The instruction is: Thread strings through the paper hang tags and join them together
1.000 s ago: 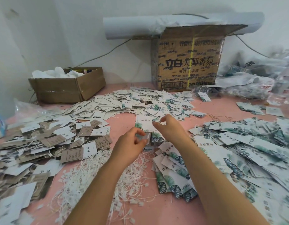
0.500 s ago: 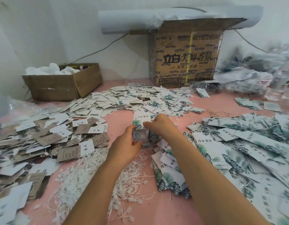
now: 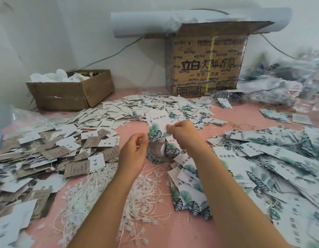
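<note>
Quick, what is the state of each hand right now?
Left hand: fingers curled, cannot tell if it holds anything.
Right hand: pinches a leaf-printed hang tag.

A matt pink tabletop (image 3: 182, 233) is seen beneath the stock. At 3 o'clock, smooth white paper hang tags with green leaf print (image 3: 273, 158) are spread. At 9 o'clock, matt brown kraft-card tags (image 3: 55, 153) are heaped. At 6 o'clock, thin white strings with small plastic locks (image 3: 105, 190) are piled. At 12 o'clock, a printed corrugated cardboard carton (image 3: 205, 65) is shown. At 10 o'clock, a plain brown cardboard box (image 3: 65, 93) is banded with glossy clear tape. At 2 o'clock, crinkled clear plastic bags (image 3: 280, 83) are heaped.
</note>
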Demonstrator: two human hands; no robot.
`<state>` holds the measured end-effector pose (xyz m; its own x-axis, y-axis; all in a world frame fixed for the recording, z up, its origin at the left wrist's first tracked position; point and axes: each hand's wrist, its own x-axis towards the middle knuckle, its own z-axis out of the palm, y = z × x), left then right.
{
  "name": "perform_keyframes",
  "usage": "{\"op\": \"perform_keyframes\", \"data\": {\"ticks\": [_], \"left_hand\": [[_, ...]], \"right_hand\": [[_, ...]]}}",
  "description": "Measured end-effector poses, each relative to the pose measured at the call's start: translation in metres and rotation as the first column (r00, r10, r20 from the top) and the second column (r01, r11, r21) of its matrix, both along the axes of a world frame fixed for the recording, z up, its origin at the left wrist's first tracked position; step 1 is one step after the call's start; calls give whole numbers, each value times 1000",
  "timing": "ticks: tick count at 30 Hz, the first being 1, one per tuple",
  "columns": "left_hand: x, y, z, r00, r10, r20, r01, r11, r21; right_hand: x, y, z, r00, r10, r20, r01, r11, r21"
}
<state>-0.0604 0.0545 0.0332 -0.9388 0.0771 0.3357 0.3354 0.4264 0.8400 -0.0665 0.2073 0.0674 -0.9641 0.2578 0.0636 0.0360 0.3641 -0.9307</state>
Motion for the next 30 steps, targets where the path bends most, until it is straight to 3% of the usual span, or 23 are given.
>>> {"op": "perform_keyframes", "data": {"ticks": [6, 14, 16, 19, 22, 25, 27, 29, 30], "left_hand": [[-5, 2, -8, 999, -2, 55, 6, 997, -78], [-3, 3, -5, 1000, -4, 15, 5, 998, -68], [-1, 2, -3, 1000, -2, -4, 2, 998, -68], [1, 2, -2, 999, -12, -29, 11, 999, -42], [2, 2, 1, 998, -28, 51, 18, 984, 178], [1, -1, 5, 996, -24, 88, -12, 920, 392], [1, -3, 7, 996, -10, 89, -29, 901, 432], [0, -4, 7, 995, -12, 99, -33, 897, 440], [-1, -4, 6, 994, -19, 107, -31, 898, 438]], "right_hand": [[-6, 0, -16, 992, -117, 36, 109, 979, 170], [-4, 1, -11, 985, -142, -101, 168, 921, 352], [-1, 3, -7, 991, -64, -116, 91, 962, 256], [7, 5, 2, 990, 111, -83, -113, 994, -13], [16, 4, 9, 948, 319, -15, -319, 947, -46], [19, 4, 13, 912, 409, 21, -408, 912, -35], [16, 5, 13, 950, 311, 13, -311, 950, -2], [7, 11, 8, 997, 60, -51, -52, 989, 139], [2, 16, 4, 994, -71, -83, 89, 965, 248]]}}
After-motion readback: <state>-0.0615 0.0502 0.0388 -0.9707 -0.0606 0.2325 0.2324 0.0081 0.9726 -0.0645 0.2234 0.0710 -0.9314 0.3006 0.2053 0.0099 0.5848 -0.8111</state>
